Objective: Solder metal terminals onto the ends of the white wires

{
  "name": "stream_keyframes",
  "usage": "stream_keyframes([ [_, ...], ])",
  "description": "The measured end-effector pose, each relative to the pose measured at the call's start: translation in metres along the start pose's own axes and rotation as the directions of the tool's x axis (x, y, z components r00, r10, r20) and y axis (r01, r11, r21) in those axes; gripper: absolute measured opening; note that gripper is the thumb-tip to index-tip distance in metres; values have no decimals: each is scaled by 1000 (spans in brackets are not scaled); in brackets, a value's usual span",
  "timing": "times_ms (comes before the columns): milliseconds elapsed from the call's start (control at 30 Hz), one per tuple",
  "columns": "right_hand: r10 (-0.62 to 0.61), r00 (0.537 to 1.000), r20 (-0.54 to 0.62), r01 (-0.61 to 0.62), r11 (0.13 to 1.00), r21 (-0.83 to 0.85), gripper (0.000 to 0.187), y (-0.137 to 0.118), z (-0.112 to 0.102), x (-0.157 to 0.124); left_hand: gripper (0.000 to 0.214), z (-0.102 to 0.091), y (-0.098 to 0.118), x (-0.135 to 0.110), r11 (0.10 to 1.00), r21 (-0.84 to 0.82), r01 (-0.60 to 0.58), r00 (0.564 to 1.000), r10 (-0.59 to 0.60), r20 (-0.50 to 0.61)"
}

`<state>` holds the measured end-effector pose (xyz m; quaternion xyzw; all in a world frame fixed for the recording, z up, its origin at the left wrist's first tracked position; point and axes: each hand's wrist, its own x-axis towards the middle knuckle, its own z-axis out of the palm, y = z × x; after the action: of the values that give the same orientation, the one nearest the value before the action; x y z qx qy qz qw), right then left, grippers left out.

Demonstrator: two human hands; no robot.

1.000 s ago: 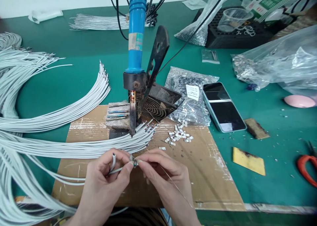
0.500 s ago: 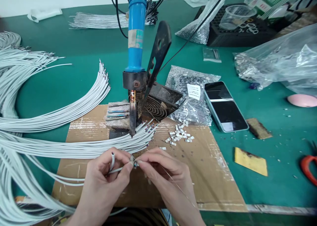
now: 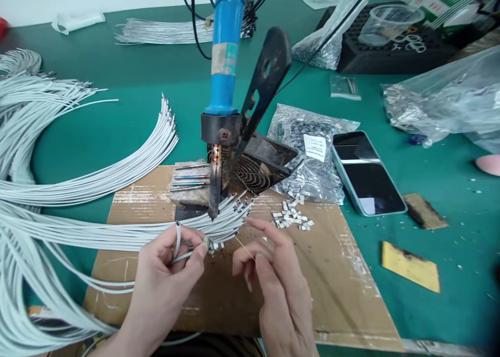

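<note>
My left hand [image 3: 172,273] pinches a white cable [image 3: 182,256] between thumb and forefinger; a short cable end also loops up by the forefinger. Small white pieces [image 3: 216,246] show at its fingertips, though whether they are joined to the cable I cannot tell. To its right, my right hand [image 3: 275,273] has the forefinger stretched out while thumb and bent fingers hold a thin solder wire [image 3: 245,248]. Above both hands a blue-handled soldering iron [image 3: 225,75] is clamped tip down, its dark tip [image 3: 213,206] over the ends of a cable bundle [image 3: 128,235].
Under the hands lies a cardboard sheet [image 3: 328,284] with a pile of small white pieces [image 3: 291,213]. More white cables [image 3: 97,177] fill the left. To the right are a phone [image 3: 369,174], a silvery bag [image 3: 312,154], a yellow sponge piece [image 3: 410,266] and a brown one [image 3: 425,211].
My right hand has come away from the left fingertips, moving right, and its forefinger has straightened. The left hand keeps its pinch on the cable. The view has shifted slightly.
</note>
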<state>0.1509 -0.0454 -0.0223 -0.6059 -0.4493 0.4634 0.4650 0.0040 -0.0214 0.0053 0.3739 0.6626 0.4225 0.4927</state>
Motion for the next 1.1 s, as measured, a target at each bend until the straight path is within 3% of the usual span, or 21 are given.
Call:
stream_keyframes([
  [100, -15, 998, -59, 9, 994, -111, 16, -7, 3, 1, 10, -6, -4, 6, 999, 30, -34, 997, 32, 64],
  [167, -69, 995, -78, 55, 984, -167, 20, -9, 2, 3, 10, -9, -6, 8, 998, 39, -49, 996, 46, 78],
  [267, -171, 985, -39, 164, 977, -133, 30, -9, 0, 8, 11, -9, -5, 10, 996, 45, -77, 995, 74, 68],
  [433, -237, 971, 11, 238, 971, -36, 25, -9, 2, 14, 10, -1, 2, 12, 995, 39, -88, 996, 87, 27],
  [633, -226, 974, -7, 226, 973, 53, 21, -10, 6, 13, 9, 8, 7, 13, 998, 3, -64, 997, 64, -52],
  [867, -178, 982, -56, 180, 983, 27, 19, -8, 6, 14, 11, 10, 9, 15, 996, 41, -84, 994, 86, -63],
  [1100, -131, 990, -53, 133, 990, 43, 19, -7, 7, 18, 12, 12, 12, 18, 989, -20, -147, 987, 145, -64],
])
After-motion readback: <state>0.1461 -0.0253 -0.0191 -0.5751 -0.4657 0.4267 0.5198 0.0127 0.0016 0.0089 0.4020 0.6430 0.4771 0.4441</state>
